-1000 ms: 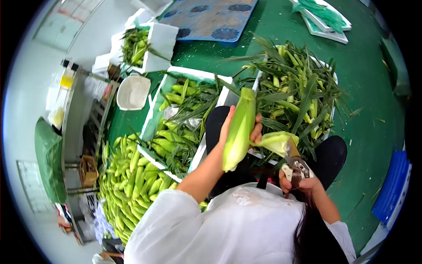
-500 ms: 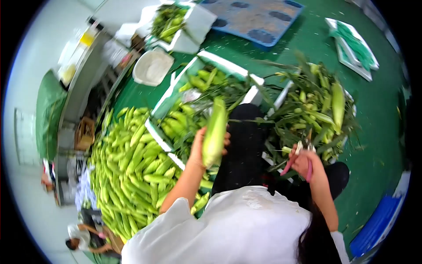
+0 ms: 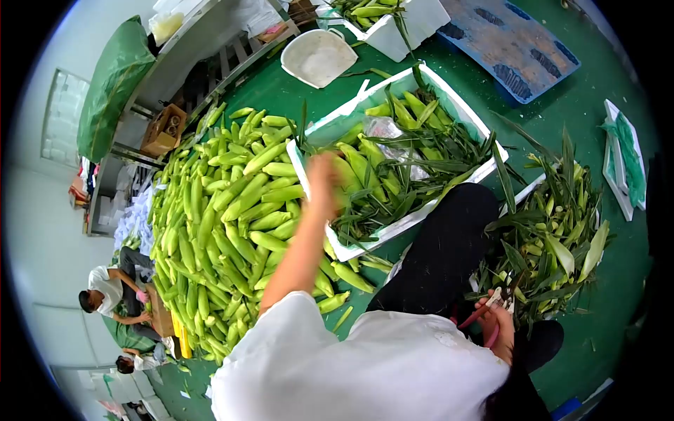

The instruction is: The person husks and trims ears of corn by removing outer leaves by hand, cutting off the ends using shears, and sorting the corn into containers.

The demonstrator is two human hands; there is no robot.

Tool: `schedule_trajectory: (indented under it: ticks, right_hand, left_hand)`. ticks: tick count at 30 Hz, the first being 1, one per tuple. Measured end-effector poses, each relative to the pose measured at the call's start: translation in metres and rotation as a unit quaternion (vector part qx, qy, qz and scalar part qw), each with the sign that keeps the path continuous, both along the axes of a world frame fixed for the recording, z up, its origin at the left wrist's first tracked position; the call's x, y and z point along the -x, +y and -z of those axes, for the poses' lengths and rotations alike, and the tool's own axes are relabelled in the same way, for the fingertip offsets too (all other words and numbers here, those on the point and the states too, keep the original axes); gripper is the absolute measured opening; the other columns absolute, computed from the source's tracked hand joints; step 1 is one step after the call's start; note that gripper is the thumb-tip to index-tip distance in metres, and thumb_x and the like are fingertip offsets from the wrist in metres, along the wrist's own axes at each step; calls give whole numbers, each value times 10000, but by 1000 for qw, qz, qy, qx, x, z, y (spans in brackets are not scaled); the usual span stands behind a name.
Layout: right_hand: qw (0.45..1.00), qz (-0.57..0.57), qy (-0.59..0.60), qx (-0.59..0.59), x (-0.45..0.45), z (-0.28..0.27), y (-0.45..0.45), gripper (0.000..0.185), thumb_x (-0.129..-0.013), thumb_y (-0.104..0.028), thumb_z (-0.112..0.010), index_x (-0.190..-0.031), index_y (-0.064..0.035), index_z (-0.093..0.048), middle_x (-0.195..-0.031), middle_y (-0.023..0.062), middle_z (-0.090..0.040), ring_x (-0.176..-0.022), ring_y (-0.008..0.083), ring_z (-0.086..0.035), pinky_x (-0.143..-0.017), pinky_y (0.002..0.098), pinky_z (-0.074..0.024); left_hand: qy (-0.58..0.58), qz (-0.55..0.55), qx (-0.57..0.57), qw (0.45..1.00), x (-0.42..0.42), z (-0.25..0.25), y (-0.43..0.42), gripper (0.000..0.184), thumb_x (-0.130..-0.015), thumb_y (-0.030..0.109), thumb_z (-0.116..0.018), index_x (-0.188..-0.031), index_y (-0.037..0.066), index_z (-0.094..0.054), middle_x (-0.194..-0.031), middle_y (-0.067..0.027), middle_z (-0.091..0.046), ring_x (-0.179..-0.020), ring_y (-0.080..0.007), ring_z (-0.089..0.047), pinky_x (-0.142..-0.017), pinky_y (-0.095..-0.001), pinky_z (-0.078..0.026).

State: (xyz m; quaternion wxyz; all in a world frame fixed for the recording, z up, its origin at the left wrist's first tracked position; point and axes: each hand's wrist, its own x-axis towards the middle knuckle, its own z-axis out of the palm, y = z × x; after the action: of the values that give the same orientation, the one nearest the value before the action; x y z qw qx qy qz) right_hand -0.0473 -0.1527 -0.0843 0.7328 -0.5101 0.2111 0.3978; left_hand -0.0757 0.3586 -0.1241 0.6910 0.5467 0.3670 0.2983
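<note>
My left hand (image 3: 324,184), smeared by motion, is over the left rim of a white foam box (image 3: 314,132). Its fingers do not show clearly, and I cannot tell if an ear is in it. Inside the box lie green ears of corn in husk (image 3: 361,165), loose leaves and a clear plastic bag (image 3: 386,130). My right hand (image 3: 497,330) is closed around pink-handled pruning shears (image 3: 489,335) beside my knee. Just beyond it, a heap of stripped husks and leaves (image 3: 551,242) fills another container.
A large pile of husked-on corn (image 3: 232,217) spreads left of the box. Farther back are a white basin (image 3: 319,59), another foam box (image 3: 414,28) and a blue pallet (image 3: 516,52). Foam pieces (image 3: 618,161) lie at right. Two people (image 3: 105,291) work at far left.
The corn ear that my left hand held upright before me is no longer seen there. That hand has moved left and away over the box rim. The right hand keeps the shears; the view has turned left.
</note>
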Motion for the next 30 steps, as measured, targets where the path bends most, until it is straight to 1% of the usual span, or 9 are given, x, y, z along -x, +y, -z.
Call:
schedule_trajectory:
  ticks: [3, 6, 11, 14, 15, 18, 19, 23, 30]
  right_hand:
    - [999, 28, -8, -18, 13, -1, 0, 489, -901, -251, -610, -1343, -70, -509, -1128, 76, -629, -1089, 221, -566, -1005, 394, -383]
    - [998, 55, 4, 5, 21, 10, -24, 505, -909, -243, -603, -1374, -90, -479, -1139, 78, -632, -1122, 236, -565, -1019, 432, -397]
    - [984, 177, 15, 11, 41, -2, -35, 483, -916, -208, -607, -1352, -57, -463, -1151, 92, -648, -1136, 247, -594, -972, 430, -455]
    - [986, 161, 31, 34, 34, -3, -31, 498, -888, -234, -683, -1304, -32, -498, -1124, 124, -655, -1122, 260, -606, -937, 415, -469]
    - [988, 143, 40, 38, 32, -6, -31, 492, -881, -246, -701, -1280, -28, -513, -1125, 123, -658, -1105, 258, -614, -911, 404, -478]
    - [991, 118, 67, -11, 27, 20, -36, 451, -862, -255, -732, -1210, -40, -542, -1069, 111, -659, -1000, 230, -630, -812, 367, -492]
    - [991, 111, 64, -38, 33, 34, -37, 450, -854, -250, -741, -1196, -34, -542, -1013, 107, -666, -953, 220, -631, -784, 359, -494]
    - [988, 120, 19, -91, 33, 6, -30, 495, -873, -298, -688, -1213, 24, -528, -781, 91, -647, -953, 212, -585, -921, 369, -428]
    - [972, 73, -7, -224, 33, 21, -48, 569, -896, -221, -684, -1384, -98, -417, -1070, 84, -629, -932, 193, -638, -844, 357, -481]
  left_hand:
    - [-44, 190, -53, 979, -91, 36, -50, 587, -957, 461, -573, -1304, -11, -533, -1174, -203, -632, -988, -308, -600, -846, -410, -477]
    - [392, -192, -326, 839, -149, 142, 47, 634, -849, 377, -698, -1270, -56, -505, -1154, -287, -614, -1073, -398, -604, -947, -519, -450]
    - [645, -46, -269, 714, -170, 198, 99, 638, -957, 315, -528, -1488, 42, -301, -1335, -216, -568, -1187, -298, -614, -948, -502, -501]
    - [449, -9, -264, 853, -147, 157, 86, 863, -801, 132, -722, -1489, -40, -230, -1399, -272, -502, -1226, -439, -548, -1047, -452, -456]
    - [298, -91, -510, 802, -136, 215, 109, 963, -786, 142, -754, -1519, -45, -158, -1463, -294, -427, -1282, -437, -502, -1083, -435, -423]
    - [-4, -5, -243, 970, -114, 96, -15, 932, -838, 119, -751, -1551, 9, -161, -1480, -244, -411, -1301, -340, -464, -1114, -444, -367]
    - [-101, 45, -190, 976, -111, 158, -7, 819, -861, 88, -725, -1527, -5, -257, -1415, -236, -462, -1236, -331, -495, -1053, -455, -422]
    - [-30, 365, -183, 913, -122, 259, -6, 638, -839, 199, -760, -1367, -24, -479, -1236, -163, -597, -1044, -277, -581, -917, -395, -494]
    - [113, 381, -248, 884, -171, 120, -69, 543, -900, 185, -699, -1374, -3, -513, -1206, -125, -641, -997, -222, -617, -859, -370, -519]
